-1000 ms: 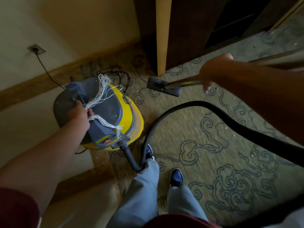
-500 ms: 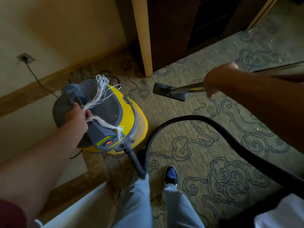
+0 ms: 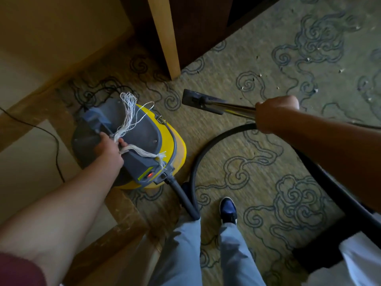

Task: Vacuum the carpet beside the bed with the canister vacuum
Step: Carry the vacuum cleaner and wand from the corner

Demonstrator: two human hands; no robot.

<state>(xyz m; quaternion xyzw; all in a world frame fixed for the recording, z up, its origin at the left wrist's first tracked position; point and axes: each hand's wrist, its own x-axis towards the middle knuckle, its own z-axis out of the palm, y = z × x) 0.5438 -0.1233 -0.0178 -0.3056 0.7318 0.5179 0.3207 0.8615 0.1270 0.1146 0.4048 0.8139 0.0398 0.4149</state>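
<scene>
A yellow canister vacuum (image 3: 175, 147) with a grey lid stands on the patterned carpet (image 3: 237, 145) by the wall. My left hand (image 3: 108, 148) grips its grey top handle, where white strings (image 3: 129, 112) are tied. A red light glows on the lid's front. My right hand (image 3: 274, 113) grips the metal wand (image 3: 233, 107), whose dark floor nozzle (image 3: 192, 98) rests on the carpet. The black hose (image 3: 198, 159) loops from the canister's front past my feet and off to the right.
A wooden furniture leg (image 3: 165, 36) and dark cabinet stand just beyond the nozzle. Small white crumbs (image 3: 309, 58) dot the carpet at upper right. A black power cord (image 3: 55, 145) runs along the wall at left. White bedding (image 3: 362, 259) shows at lower right. My shoe (image 3: 227, 210) is beside the hose.
The view has shifted toward the right, so the canister and nozzle sit further right in frame. Both hands keep their grips. More crumb-strewn carpet has come into sight.
</scene>
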